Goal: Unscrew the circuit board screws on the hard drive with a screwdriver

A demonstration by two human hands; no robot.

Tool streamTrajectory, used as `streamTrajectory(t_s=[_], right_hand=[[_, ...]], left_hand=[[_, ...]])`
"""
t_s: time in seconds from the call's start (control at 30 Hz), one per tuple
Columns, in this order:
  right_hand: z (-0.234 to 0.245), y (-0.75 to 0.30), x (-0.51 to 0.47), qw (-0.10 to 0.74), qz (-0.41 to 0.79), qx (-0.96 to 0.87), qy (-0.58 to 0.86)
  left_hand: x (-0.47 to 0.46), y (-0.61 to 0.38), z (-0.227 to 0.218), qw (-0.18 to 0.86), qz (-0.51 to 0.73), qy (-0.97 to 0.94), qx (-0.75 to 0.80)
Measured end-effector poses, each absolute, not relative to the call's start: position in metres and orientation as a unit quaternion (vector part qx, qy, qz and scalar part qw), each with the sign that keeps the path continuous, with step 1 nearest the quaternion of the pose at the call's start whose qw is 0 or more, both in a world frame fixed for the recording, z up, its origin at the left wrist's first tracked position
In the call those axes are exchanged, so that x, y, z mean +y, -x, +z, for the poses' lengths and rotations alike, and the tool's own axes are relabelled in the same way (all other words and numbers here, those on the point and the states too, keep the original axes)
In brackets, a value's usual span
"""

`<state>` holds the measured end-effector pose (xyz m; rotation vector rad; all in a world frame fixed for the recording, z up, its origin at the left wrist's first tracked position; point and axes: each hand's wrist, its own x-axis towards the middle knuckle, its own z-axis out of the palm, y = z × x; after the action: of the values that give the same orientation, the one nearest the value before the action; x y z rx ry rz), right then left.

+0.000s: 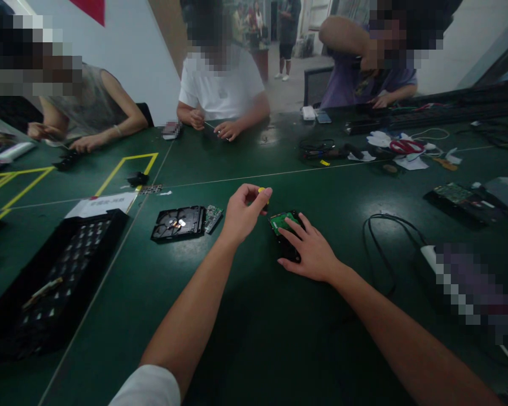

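A hard drive point(287, 248) with a green circuit board on its upper face lies on the table in front of me. My right hand point(311, 248) rests over it with fingers spread, covering part of the board and the drive's right side. Just left of and above the drive, my left hand point(246, 211) is closed in a pinch around a yellow-and-black screwdriver point(262, 194); its tip is not clearly visible. Left of that hand, another black hard drive point(180, 224) lies beside a loose circuit board point(213, 218).
A long black tray point(63, 270) stands at left, near a white paper sign point(104, 204). Cables point(381, 225) and another drive with a board point(461, 203) lie at right. Tangled wires point(406, 148) are farther back. Several people sit across the green table point(254, 338).
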<state>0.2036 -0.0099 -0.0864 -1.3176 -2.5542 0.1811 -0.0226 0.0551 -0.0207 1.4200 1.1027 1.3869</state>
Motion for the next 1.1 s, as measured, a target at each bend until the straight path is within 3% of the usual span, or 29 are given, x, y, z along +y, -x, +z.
streamTrajectory(t_s=[0.33,0.63,1.1], right_hand=[[-0.0879,-0.2048,-0.0101,0.134,0.062,-0.880,0.451],[-0.0870,-0.2043,-0.0111,0.135,0.059,-0.880,0.452],[-0.0867,-0.2038,-0.0107,0.135,0.060,-0.879,0.453]], left_hand=[[0.0496,0.0217,-0.0138,0.549,0.519,-0.566,0.331],[0.0531,0.0183,-0.0197,0.465,0.562,-0.558,0.395],[0.0562,0.0220,-0.0215,0.508,0.573,-0.532,0.362]])
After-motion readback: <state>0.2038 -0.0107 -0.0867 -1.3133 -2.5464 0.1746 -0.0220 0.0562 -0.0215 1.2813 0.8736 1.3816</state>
